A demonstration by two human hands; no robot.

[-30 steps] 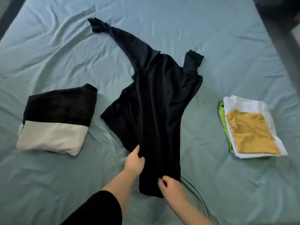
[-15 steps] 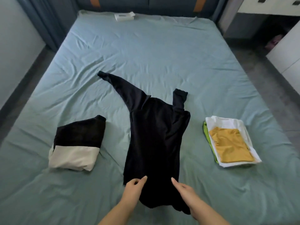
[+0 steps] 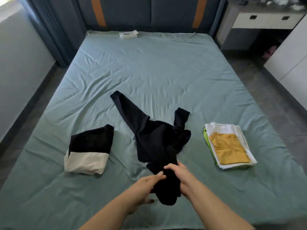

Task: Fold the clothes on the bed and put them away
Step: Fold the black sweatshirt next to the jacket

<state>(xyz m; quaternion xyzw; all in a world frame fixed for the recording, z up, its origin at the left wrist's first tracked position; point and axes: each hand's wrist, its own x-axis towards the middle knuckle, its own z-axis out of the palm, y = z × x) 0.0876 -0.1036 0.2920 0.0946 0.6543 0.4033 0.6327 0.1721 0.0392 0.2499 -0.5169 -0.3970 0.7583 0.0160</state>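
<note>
We see both hands low over the near part of the bed, holding the bunched near end of the black long-sleeved top. Left hand pinches the fabric between thumb and fingers. Right hand curls round it from the right. The rest of the top lies mid-bed, sleeves pointing far. Folded black-and-cream garment sits to its left, folded stack with yellow on top to its right.

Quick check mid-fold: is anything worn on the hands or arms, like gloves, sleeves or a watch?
The left hand and right hand are both bare, with no gloves, rings, watch or bands visible. Forearms are uncovered down to the frame's lower edge, and no sleeve shows in this view.
</note>
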